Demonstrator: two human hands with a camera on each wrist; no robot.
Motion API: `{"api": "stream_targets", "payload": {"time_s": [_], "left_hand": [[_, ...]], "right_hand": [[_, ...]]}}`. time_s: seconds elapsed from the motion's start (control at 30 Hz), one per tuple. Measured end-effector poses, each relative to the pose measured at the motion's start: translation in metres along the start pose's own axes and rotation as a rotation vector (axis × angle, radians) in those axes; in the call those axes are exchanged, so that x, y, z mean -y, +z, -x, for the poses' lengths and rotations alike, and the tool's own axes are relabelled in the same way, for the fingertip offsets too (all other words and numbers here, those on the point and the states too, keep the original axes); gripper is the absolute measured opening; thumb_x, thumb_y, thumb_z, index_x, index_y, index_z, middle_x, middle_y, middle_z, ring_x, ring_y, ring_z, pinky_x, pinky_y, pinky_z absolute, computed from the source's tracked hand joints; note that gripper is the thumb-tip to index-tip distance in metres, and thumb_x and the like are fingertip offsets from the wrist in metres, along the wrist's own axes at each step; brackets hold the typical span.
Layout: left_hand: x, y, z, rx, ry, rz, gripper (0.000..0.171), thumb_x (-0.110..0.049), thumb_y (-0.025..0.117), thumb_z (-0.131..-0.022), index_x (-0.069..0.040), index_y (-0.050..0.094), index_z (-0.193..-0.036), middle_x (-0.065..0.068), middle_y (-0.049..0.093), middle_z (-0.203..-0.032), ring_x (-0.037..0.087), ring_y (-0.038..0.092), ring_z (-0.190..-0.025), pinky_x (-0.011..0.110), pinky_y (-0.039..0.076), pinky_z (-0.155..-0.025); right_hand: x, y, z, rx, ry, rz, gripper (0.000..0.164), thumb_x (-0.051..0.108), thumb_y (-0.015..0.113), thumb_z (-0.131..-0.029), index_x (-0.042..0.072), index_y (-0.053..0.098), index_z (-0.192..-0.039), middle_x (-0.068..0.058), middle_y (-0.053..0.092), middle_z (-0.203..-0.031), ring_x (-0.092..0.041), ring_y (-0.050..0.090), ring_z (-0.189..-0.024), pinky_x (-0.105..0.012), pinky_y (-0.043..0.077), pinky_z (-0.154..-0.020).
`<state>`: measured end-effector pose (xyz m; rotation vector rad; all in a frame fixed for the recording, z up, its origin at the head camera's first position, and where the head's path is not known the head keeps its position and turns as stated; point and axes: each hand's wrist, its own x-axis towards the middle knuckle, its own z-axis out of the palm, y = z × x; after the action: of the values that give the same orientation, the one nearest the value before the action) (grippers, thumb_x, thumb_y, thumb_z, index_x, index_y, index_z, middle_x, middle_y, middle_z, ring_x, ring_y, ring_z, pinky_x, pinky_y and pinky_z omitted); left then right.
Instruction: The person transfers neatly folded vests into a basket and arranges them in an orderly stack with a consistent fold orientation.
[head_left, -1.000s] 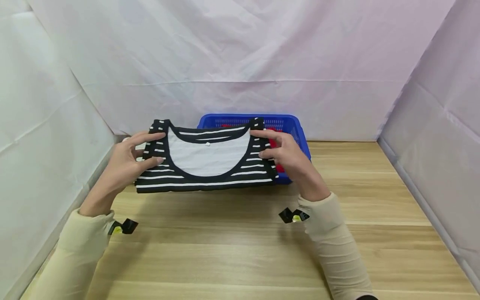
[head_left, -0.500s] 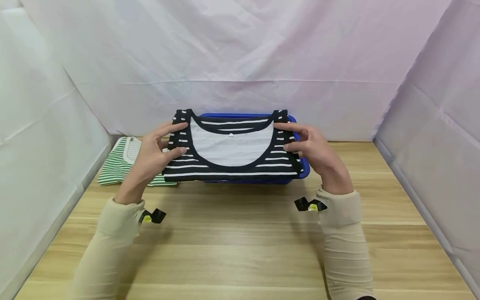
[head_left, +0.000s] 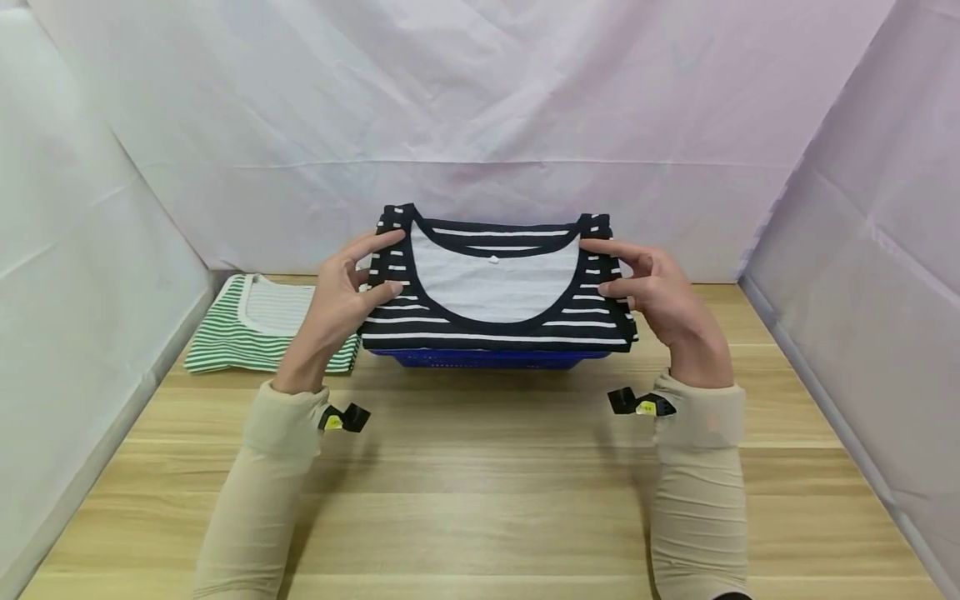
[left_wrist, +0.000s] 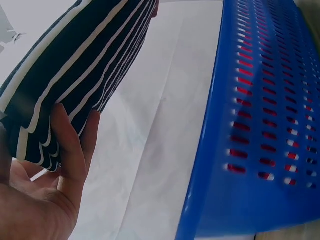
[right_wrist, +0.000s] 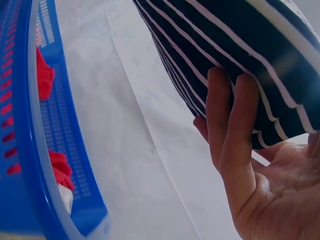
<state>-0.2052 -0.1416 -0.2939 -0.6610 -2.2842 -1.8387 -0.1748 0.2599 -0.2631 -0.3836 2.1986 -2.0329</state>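
Note:
A folded black-and-white striped tank top (head_left: pixel 495 329) with a wide scooped neck is held up by both hands, above the blue basket (head_left: pixel 487 359) in the head view. My left hand (head_left: pixel 337 300) grips its left side, thumb on the front and fingers behind. At the opposite side my right hand (head_left: pixel 660 296) pinches the cloth the same way. From below, the left wrist view shows left fingers (left_wrist: pixel 70 142) pressed against the underside. Right fingers (right_wrist: pixel 232 120) support it likewise in the right wrist view. The garment hides most of the basket from the head camera.
Red cloth (right_wrist: pixel 60 167) and a bit of white lie inside the basket. A folded green-and-white striped garment (head_left: pixel 240 333) rests on the wooden table (head_left: pixel 480 483), left of the basket. White sheets (head_left: pixel 480 100) enclose the table at the back and sides.
Both hands have carried the striped tank top to the right and slightly away, from left of the basket to over it. The green striped garment has come into view on the left.

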Motion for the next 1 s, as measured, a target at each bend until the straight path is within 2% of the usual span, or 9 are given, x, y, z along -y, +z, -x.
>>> {"api": "stream_targets", "payload": {"time_s": [0.1,0.23,0.3,0.4,0.47,0.63,0.73,0.87,1.0], "left_hand": [[-0.001,0.003,-0.003,0.03,0.015,0.019,0.063,0.014,0.063,-0.089,-0.007,0.057,-0.148,0.007,0.038,-0.164,0.026,0.041,-0.147,0.018,0.052,-0.076],[-0.001,0.004,-0.004,0.06,0.028,-0.002,0.07,0.016,0.062,-0.087,-0.012,0.054,-0.151,0.006,0.039,-0.163,0.031,0.061,-0.116,0.019,0.052,-0.067],[-0.001,0.003,-0.004,0.067,0.026,-0.028,0.072,0.014,0.063,-0.088,-0.015,0.053,-0.152,0.005,0.039,-0.163,0.03,0.06,-0.118,0.02,0.051,-0.069],[0.0,0.003,-0.003,0.069,0.014,-0.056,0.072,0.013,0.063,-0.089,-0.02,0.053,-0.153,0.003,0.038,-0.164,0.031,0.056,-0.13,0.022,0.049,-0.077],[0.0,0.003,-0.003,0.056,0.003,-0.068,0.072,0.011,0.063,-0.091,-0.022,0.053,-0.153,0.003,0.036,-0.165,0.032,0.049,-0.142,0.022,0.048,-0.081],[0.0,0.006,-0.003,0.008,0.024,-0.03,0.069,0.012,0.06,-0.093,-0.021,0.053,-0.152,0.006,0.037,-0.164,0.041,0.048,-0.142,0.017,0.052,-0.074],[0.001,0.009,-0.003,-0.031,0.056,-0.007,0.065,0.013,0.06,-0.092,-0.018,0.058,-0.149,0.007,0.042,-0.161,0.038,0.053,-0.139,0.018,0.053,-0.077],[0.004,0.01,-0.006,-0.093,0.084,-0.014,0.057,0.013,0.061,-0.091,-0.012,0.065,-0.141,0.008,0.052,-0.151,0.03,0.055,-0.137,0.022,0.051,-0.087],[0.008,0.011,-0.009,-0.143,0.076,-0.012,0.047,0.011,0.063,-0.092,-0.009,0.07,-0.134,0.008,0.06,-0.141,0.024,0.061,-0.129,0.021,0.051,-0.084]], "right_hand": [[-0.001,-0.004,0.002,-0.014,-0.014,0.0,0.058,-0.015,0.058,-0.091,0.013,0.065,-0.141,-0.008,0.021,-0.173,-0.014,0.026,-0.055,-0.02,0.032,-0.049],[-0.001,-0.007,0.001,-0.038,-0.021,0.027,0.058,-0.015,0.057,-0.091,0.013,0.064,-0.142,-0.005,0.023,-0.173,-0.005,0.045,-0.09,-0.02,0.031,-0.048],[-0.001,-0.007,0.001,-0.047,-0.021,0.049,0.058,-0.014,0.058,-0.092,0.013,0.064,-0.142,-0.005,0.024,-0.172,-0.003,0.04,-0.114,-0.02,0.032,-0.048],[0.0,-0.005,0.0,-0.08,-0.017,0.059,0.055,-0.013,0.061,-0.091,0.012,0.066,-0.14,-0.007,0.029,-0.171,-0.009,0.043,-0.111,-0.019,0.035,-0.05],[0.0,-0.003,-0.001,-0.098,-0.019,0.07,0.052,-0.011,0.062,-0.092,0.012,0.067,-0.139,-0.008,0.032,-0.169,-0.01,0.04,-0.128,-0.018,0.038,-0.052],[-0.001,-0.001,-0.002,-0.151,-0.058,0.074,0.05,-0.012,0.063,-0.091,0.008,0.068,-0.136,-0.008,0.047,-0.16,-0.009,0.034,-0.149,-0.016,0.05,-0.066],[-0.003,0.0,-0.004,-0.182,-0.089,0.07,0.049,-0.012,0.063,-0.091,0.006,0.068,-0.136,-0.007,0.054,-0.155,-0.001,0.062,-0.121,-0.016,0.053,-0.071],[-0.005,0.002,-0.006,-0.195,-0.13,0.043,0.049,-0.012,0.062,-0.092,0.005,0.067,-0.137,-0.01,0.051,-0.156,-0.004,0.074,-0.077,-0.016,0.054,-0.073],[-0.007,0.006,-0.01,-0.209,-0.174,0.0,0.048,-0.013,0.059,-0.093,0.004,0.067,-0.137,-0.014,0.048,-0.156,-0.005,0.075,-0.085,-0.016,0.056,-0.072]]}}
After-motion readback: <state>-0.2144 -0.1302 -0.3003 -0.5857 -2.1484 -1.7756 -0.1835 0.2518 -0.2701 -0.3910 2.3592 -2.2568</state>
